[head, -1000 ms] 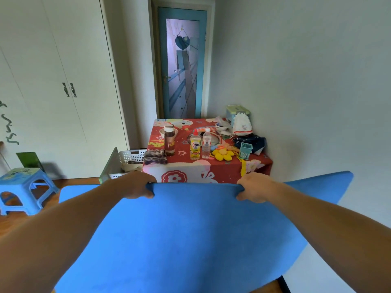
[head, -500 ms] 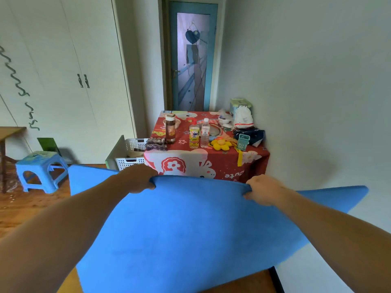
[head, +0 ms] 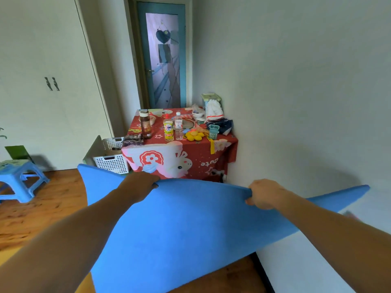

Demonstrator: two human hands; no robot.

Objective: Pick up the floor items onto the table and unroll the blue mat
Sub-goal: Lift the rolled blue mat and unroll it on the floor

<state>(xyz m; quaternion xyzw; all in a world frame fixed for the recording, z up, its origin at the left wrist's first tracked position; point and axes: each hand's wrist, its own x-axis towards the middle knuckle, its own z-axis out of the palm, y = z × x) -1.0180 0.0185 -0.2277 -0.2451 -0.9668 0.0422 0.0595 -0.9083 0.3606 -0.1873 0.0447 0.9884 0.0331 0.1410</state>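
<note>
The blue mat (head: pixel 182 225) is spread open in the air in front of me, sagging between its two corners. My left hand (head: pixel 139 188) grips its far edge on the left, and my right hand (head: pixel 264 194) grips the same edge on the right. Beyond the mat stands the table (head: pixel 213 163) with a red cartoon cloth. On it are a brown jar (head: pixel 145 124), a yellow bottle (head: pixel 168 129), a clear bottle (head: pixel 178 125), a yellow flower toy (head: pixel 194 136) and a teal cup (head: pixel 213 131). The mat hides the floor right below me.
A white basket (head: pixel 112 162) sits on the floor left of the table. A blue stool (head: pixel 18 178) stands at the far left on the wooden floor (head: pixel 53 197). A white wall (head: pixel 306 102) runs along the right, a glass door (head: pixel 164 58) behind the table.
The mat's far edge has dropped lower and tilted, its right corner swinging toward the wall. More of the table front and wooden floor shows.
</note>
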